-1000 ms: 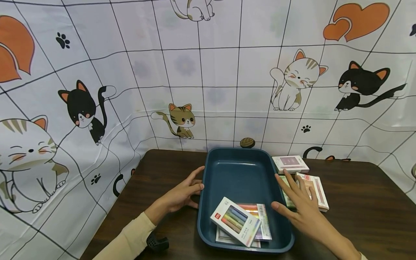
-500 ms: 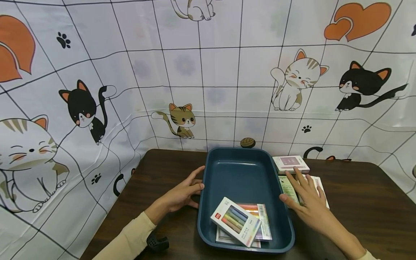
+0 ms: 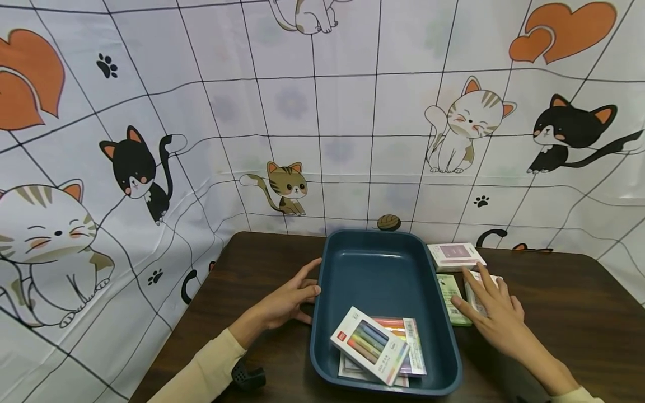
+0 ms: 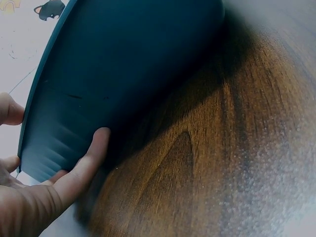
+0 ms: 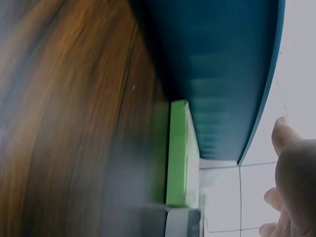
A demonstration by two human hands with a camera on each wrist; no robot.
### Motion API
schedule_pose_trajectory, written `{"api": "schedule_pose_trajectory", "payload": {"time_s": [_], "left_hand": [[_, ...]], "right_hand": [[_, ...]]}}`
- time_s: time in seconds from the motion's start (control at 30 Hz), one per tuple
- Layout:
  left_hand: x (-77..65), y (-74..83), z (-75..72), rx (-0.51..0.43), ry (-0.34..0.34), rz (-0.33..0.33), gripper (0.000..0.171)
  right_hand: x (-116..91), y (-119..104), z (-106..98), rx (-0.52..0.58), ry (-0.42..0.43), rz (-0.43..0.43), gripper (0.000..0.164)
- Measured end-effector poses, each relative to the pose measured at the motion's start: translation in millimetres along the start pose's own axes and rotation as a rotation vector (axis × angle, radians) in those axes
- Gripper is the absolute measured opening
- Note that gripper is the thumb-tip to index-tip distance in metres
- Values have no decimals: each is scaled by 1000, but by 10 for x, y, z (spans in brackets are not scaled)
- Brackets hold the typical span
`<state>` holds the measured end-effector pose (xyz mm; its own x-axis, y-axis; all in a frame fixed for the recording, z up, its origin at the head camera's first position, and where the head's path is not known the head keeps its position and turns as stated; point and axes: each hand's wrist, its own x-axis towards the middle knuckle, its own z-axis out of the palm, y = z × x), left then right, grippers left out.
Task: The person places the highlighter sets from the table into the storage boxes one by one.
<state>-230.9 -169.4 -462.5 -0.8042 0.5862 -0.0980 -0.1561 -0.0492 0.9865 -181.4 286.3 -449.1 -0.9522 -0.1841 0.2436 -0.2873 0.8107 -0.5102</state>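
A deep blue tray [image 3: 375,280] stands on the dark table. My left hand [image 3: 287,300] rests against its left side, fingertips at the rim and on the outer wall [image 4: 79,84]. To the tray's right, my right hand [image 3: 496,316] spreads its fingers over a white box [image 3: 475,296], partly covering it. Left of that lies a green box [image 3: 454,302], which in the right wrist view appears as a green side [image 5: 177,158] along the tray wall. Inside the tray, a white box [image 3: 370,346] with a window showing coloured sticks lies aslant on a striped pack [image 3: 415,350].
A white box with a mauve panel [image 3: 456,254] stands behind the green one, by the tray's far right. A black strap-like object [image 3: 248,376] lies near my left sleeve [image 3: 206,366]. The cat-print sheet [image 3: 347,112] rises behind the table's back edge.
My right hand has shifted rightward, away from the tray rim, uncovering more of the green box. My left hand keeps its place on the tray. The head view has turned slightly left.
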Motion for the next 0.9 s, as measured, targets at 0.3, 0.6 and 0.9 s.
{"api": "schedule_pose_trajectory", "payload": {"time_s": [0.3, 0.6, 0.9], "left_hand": [[1, 13, 12, 0, 2, -2, 73], [0, 4, 3, 5, 5, -4, 72], [0, 12, 5, 0, -1, -6, 72]], "right_hand": [[9, 202, -20, -74, -31, 83, 75], [36, 368, -68, -67, -109, 189, 80], [65, 449, -96, -105, -157, 278, 86]]}}
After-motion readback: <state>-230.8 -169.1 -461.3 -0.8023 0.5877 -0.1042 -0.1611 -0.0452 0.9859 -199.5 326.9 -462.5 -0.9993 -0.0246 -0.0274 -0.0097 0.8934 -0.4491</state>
